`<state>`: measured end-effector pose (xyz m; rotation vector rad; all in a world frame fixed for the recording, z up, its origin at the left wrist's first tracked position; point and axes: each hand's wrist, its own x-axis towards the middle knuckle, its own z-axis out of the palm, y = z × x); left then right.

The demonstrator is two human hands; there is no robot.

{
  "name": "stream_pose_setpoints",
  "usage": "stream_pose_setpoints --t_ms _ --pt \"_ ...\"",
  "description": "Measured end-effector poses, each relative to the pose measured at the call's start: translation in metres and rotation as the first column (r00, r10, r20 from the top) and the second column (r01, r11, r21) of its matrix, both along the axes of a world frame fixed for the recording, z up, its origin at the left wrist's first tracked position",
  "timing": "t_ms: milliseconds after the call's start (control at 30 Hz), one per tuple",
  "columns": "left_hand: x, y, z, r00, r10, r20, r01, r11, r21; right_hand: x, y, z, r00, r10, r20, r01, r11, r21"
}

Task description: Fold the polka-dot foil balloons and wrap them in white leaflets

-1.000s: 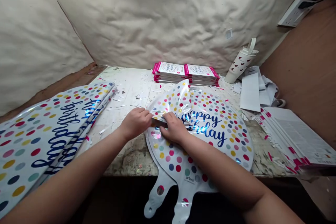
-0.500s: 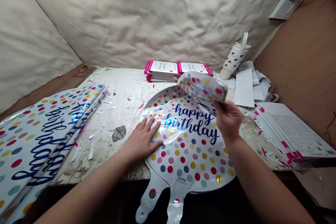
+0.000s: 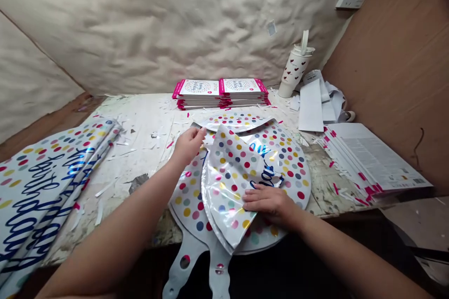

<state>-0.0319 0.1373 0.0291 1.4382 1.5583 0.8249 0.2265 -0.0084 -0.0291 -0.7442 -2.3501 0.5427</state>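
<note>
A round foil balloon with coloured polka dots and blue lettering lies on the worn table, its two tails hanging past the front edge. One side is folded over the middle as a large dotted flap, hiding most of the lettering. My right hand lies on that flap near its lower edge, fingers nearly straight. My left hand is at the balloon's upper left, fingers curled over a foil edge. A dotted foil arc sticks out above the fold.
Stacked packaged balloons with pink edges stand behind. A folded balloon pile lies at left. On the right are a heart-patterned white tumbler, loose white paper and a stack of printed sleeves. Paper scraps litter the table.
The lifted flap has come down across the balloon's middle, with my right hand now pressing on it. My left hand has moved from lying flat to the upper edge.
</note>
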Motion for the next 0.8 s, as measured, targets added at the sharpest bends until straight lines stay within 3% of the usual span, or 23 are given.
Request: stream_pose_setpoints --t_ms 67,167,267,333,433,500,533,567,600,667,700,733,800 --pt "0.015 0.018 0.008 0.995 -0.087 0.040 0.090 0.992 -0.092 0.000 0.001 0.000 1.000 0.009 -0.007 -0.009 1.000 0.003" --pt "0.036 0.038 0.015 0.956 -0.263 0.132 0.289 0.923 -0.254 -0.002 0.002 0.001 1.000 0.016 -0.011 -0.016 1.000 0.009" --pt "0.045 0.052 0.014 0.922 -0.353 0.158 0.386 0.870 -0.307 -0.002 0.001 0.000 1.000 0.025 -0.014 -0.025 1.000 0.000" --pt "0.042 0.058 0.012 0.934 -0.338 0.117 0.358 0.895 -0.266 0.002 -0.001 -0.002 0.999 0.028 -0.027 -0.028 0.999 -0.017" --pt "0.031 0.056 0.012 0.978 -0.206 0.020 0.207 0.972 -0.114 0.008 -0.004 -0.002 0.998 0.044 -0.037 -0.046 0.997 -0.065" --pt "0.029 0.040 0.012 0.988 -0.138 -0.065 0.143 0.987 0.072 0.012 -0.003 -0.001 0.997 0.069 -0.030 -0.072 0.993 -0.095" --pt "0.031 0.028 0.011 0.974 -0.179 -0.139 0.204 0.960 0.194 0.012 -0.001 -0.001 0.996 0.081 -0.023 -0.083 0.991 -0.106" --pt "0.036 0.015 0.010 0.930 -0.272 -0.245 0.341 0.889 0.305 0.012 0.001 -0.001 0.995 0.096 -0.015 -0.097 0.989 -0.110" --pt "0.041 0.002 0.006 0.832 -0.397 -0.387 0.535 0.759 0.372 0.012 0.003 -0.002 0.994 0.111 -0.010 -0.111 0.988 -0.106" --pt "0.054 -0.019 -0.004 0.521 -0.555 -0.649 0.844 0.448 0.295 0.009 0.006 -0.004 0.991 0.132 0.001 -0.131 0.988 -0.087" --pt "0.059 -0.025 -0.010 0.403 -0.558 -0.726 0.902 0.376 0.212 0.007 0.006 -0.005 0.991 0.135 0.009 -0.134 0.988 -0.078" --pt "0.062 -0.027 -0.017 0.338 -0.528 -0.779 0.915 0.378 0.141 0.006 0.005 -0.004 0.992 0.127 0.018 -0.126 0.989 -0.071" --pt "0.062 -0.023 -0.030 0.314 -0.435 -0.844 0.867 0.494 0.067 0.007 0.002 0.002 0.993 0.105 0.049 -0.101 0.992 -0.076"
